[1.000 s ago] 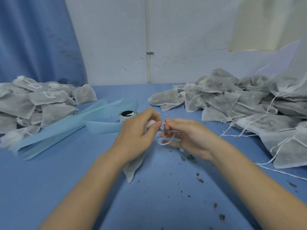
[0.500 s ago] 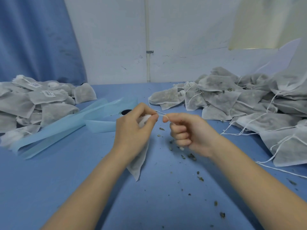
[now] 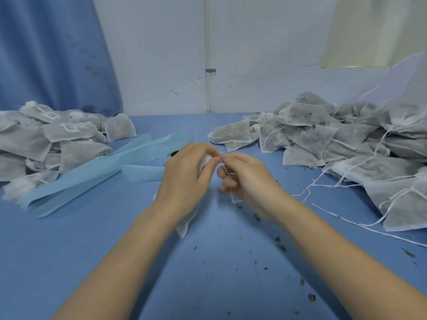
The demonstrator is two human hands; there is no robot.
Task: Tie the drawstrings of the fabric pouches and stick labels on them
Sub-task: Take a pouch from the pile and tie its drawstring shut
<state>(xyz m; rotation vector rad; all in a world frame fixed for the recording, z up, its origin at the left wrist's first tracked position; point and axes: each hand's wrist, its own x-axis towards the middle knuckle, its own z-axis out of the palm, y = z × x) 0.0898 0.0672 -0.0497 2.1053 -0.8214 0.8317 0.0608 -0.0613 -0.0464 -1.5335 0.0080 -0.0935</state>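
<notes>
Item: pouch [image 3: 184, 224], neck pinched in my left hand [image 3: 184, 176], body hanging below fingers; drawstring [image 3: 227, 173] runs rightward, pinched by my right hand [image 3: 245, 179], touching.

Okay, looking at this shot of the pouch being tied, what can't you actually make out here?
Head view only:
- The knot in the thin white drawstring: hidden between the left hand and right hand, so tied or not is unclear.
- The grey fabric pouch being held: mostly behind the left hand.
- Print on the white labels on the left pile: too small.
- The round dark object: largely covered by translucent blue strips.
</notes>
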